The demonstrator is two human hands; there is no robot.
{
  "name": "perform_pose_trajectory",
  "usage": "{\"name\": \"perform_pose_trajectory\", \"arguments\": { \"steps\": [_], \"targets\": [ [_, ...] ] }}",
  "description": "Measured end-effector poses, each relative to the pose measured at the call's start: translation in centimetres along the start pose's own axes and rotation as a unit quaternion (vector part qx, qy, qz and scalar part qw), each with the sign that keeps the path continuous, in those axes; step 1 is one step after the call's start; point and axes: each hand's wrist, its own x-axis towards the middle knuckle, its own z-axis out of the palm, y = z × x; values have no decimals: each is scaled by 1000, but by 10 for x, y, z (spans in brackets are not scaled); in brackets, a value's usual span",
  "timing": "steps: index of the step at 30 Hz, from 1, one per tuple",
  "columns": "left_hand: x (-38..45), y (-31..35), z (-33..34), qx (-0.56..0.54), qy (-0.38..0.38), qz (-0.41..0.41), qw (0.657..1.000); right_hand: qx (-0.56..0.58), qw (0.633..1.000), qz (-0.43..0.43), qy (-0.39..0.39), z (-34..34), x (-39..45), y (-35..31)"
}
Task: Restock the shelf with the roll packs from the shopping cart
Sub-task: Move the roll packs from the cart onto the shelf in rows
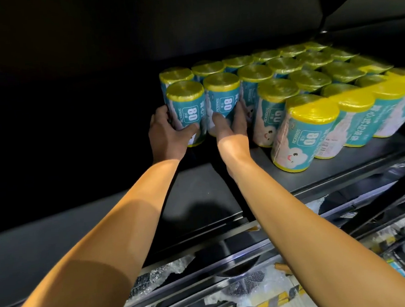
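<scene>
Both arms are stretched out over the dark shelf (199, 185), reaching to the left end of the stocked rows. The left hand (167, 132) is wrapped around the outer side of a roll pack (188, 113) with a yellow top and a teal label marked "80"; thumb across the front, fingers behind, so that grip is closed on the pack. The pack stands upright on the shelf, set back from the front edge, the leftmost of its row. The right hand (231, 126) is pressed against the neighbouring pack (222, 102), palm and fingers curled round its lower front and right side, gripping it too. The two packs touch each other. To their right, many more packs (312, 80) fill the shelf toward the right edge, standing close together. Left of the hands the shelf is bare and dark. Below the front edge, a lower level (232, 285) shows clear wrapped goods.
</scene>
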Motion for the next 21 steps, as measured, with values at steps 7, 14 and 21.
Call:
{"name": "perform_pose_trajectory", "arguments": {
  "steps": [7,14,21],
  "targets": [
    [3,-2,6,-7,-2,-3,1000,-27,999,21,-10,-4,19,10],
    [-14,-2,-14,4,-25,-15,1000,-66,998,3,-25,-21,-9,-8],
    [-98,1,-60,51,-114,41,991,-211,976,-36,-49,-61,-86,-17]
  ]
}}
